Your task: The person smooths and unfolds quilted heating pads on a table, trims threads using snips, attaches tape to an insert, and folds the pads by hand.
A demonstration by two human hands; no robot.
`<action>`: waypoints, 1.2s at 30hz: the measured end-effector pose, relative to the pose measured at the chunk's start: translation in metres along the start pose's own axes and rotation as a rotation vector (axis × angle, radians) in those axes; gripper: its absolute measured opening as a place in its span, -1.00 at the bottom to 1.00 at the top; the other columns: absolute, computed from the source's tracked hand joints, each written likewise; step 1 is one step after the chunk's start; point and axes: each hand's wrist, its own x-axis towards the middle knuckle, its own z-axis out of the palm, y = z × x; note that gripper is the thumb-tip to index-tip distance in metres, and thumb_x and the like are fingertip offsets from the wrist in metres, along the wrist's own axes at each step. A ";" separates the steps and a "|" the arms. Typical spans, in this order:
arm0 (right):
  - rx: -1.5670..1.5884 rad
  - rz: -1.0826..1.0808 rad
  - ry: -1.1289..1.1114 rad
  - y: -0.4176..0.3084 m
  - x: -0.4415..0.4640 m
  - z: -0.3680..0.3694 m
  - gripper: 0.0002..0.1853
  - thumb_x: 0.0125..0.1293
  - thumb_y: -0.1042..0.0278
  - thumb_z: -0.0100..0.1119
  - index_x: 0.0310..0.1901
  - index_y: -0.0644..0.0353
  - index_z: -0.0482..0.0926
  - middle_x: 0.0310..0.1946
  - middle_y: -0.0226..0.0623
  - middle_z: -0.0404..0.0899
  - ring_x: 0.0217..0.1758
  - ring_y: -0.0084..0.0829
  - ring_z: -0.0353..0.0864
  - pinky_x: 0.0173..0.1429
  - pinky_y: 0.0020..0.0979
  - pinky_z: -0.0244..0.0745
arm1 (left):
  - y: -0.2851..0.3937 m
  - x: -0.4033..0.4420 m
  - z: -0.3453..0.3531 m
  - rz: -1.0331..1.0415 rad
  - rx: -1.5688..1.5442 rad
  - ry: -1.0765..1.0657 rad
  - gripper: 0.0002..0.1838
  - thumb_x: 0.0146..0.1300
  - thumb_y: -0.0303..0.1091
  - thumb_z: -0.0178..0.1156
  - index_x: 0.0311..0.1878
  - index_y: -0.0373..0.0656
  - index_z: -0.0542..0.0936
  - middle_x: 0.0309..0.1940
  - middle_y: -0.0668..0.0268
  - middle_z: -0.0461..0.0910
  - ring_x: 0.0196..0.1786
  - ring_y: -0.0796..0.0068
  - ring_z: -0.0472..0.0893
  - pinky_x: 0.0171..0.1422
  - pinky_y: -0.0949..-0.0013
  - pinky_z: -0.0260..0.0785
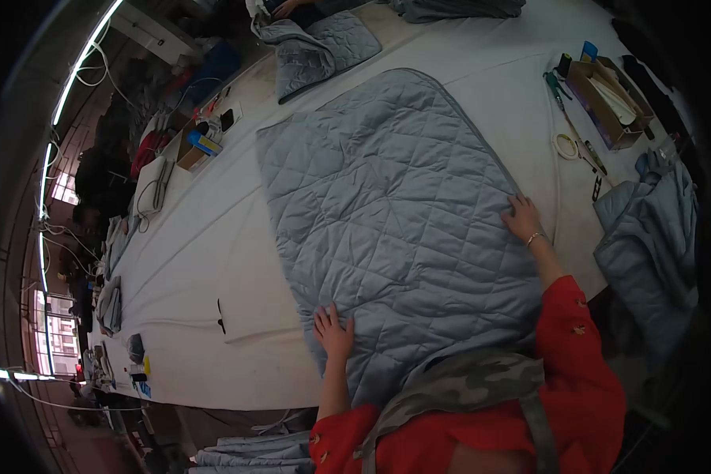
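A grey-blue quilted blanket (387, 205) lies spread over the white-covered table (189, 292), its stitched diamond pattern showing and some wrinkles across it. My left hand (335, 335) rests flat on the near left part of the blanket, fingers spread. On the right edge, my right hand (521, 219) lies with fingers apart, touching the dark border. Neither hand grips anything that I can see. The near end of the blanket reaches my camouflage apron (458, 387) and is partly hidden by it.
At the far side another person's hand (288, 8) is at a folded quilted piece (324, 51). To the right are a cardboard box (608, 103), a tape roll (566, 146) and a heap of grey fabric (648, 245). A small black tool (221, 316) lies left of the blanket.
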 end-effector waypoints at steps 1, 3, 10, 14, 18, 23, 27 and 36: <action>-0.007 -0.077 0.109 0.030 -0.023 0.002 -0.51 0.12 0.09 0.13 0.08 0.09 0.42 0.16 -0.11 0.30 0.27 -0.04 0.17 0.27 -0.16 0.13 | -0.004 -0.032 0.002 -0.006 0.023 0.021 -0.40 0.16 -0.04 0.06 0.25 -0.07 0.27 0.32 0.04 0.07 0.36 -0.06 0.00 0.37 -0.05 -0.20; 0.011 -0.135 0.268 0.072 -0.066 0.005 -0.57 0.15 0.18 0.11 0.04 0.17 0.43 0.14 -0.13 0.33 0.24 -0.05 0.22 0.24 -0.18 0.17 | -0.004 -0.082 0.004 -0.033 0.019 0.080 -0.44 0.19 -0.11 0.01 0.24 -0.12 0.27 0.30 0.02 0.09 0.36 -0.06 0.02 0.37 -0.03 -0.17; 0.097 0.005 0.427 0.072 -0.117 -0.003 -0.69 0.11 0.27 0.15 -0.17 0.30 0.48 -0.01 -0.12 0.43 0.07 -0.09 0.33 0.17 -0.21 0.22 | 0.015 -0.113 0.016 -0.101 0.038 0.235 -0.50 0.18 -0.24 -0.03 0.20 -0.17 0.32 0.25 0.01 0.19 0.32 -0.04 0.09 0.34 -0.02 -0.09; 0.022 0.037 0.278 0.051 -0.124 -0.023 -0.70 0.06 0.26 0.19 -0.23 0.29 0.49 -0.07 -0.11 0.45 0.03 -0.07 0.36 0.12 -0.22 0.27 | 0.013 -0.110 0.017 -0.084 0.021 0.278 -0.51 0.16 -0.24 -0.02 0.18 -0.16 0.34 0.24 0.01 0.19 0.32 -0.03 0.11 0.34 -0.01 -0.08; 0.220 0.378 0.117 0.038 -0.120 -0.014 -0.65 0.06 0.25 0.12 -0.18 0.34 0.48 -0.18 0.03 0.51 -0.07 0.02 0.46 -0.03 -0.16 0.38 | 0.010 -0.110 0.027 -0.104 0.008 0.286 -0.49 0.15 -0.20 0.01 0.18 -0.15 0.34 0.24 0.01 0.20 0.31 -0.02 0.12 0.33 0.00 -0.08; 0.700 0.124 -0.066 -0.069 -0.129 -0.028 -0.63 0.09 0.27 0.03 -0.13 0.39 0.42 -0.24 0.12 0.52 -0.13 -0.04 0.53 -0.07 -0.22 0.42 | 0.018 -0.074 0.016 0.006 -0.651 0.184 -0.28 0.09 -0.08 0.20 0.25 -0.24 0.22 0.26 0.00 0.16 0.32 -0.02 0.11 0.36 0.10 -0.07; 0.850 -0.535 -0.473 -0.214 -0.209 -0.041 -0.39 0.01 0.20 0.22 0.06 0.38 0.30 -0.19 0.00 0.52 -0.16 -0.24 0.53 -0.08 -0.30 0.40 | 0.101 -0.039 -0.060 -0.209 -1.912 -0.400 -0.34 0.17 -0.15 0.14 0.28 -0.23 0.19 0.23 0.09 0.22 0.24 0.23 0.26 0.29 0.24 0.08; 0.784 -0.777 -0.788 -0.255 -0.262 -0.053 -0.54 0.13 0.22 0.18 0.07 0.16 0.43 -0.07 -0.15 0.48 0.00 -0.27 0.48 0.07 -0.37 0.35 | -0.084 0.035 -0.143 -0.722 -1.924 -0.271 -0.54 0.07 -0.35 -0.06 0.05 -0.36 0.37 -0.01 0.05 0.46 0.04 0.13 0.47 0.20 0.17 0.30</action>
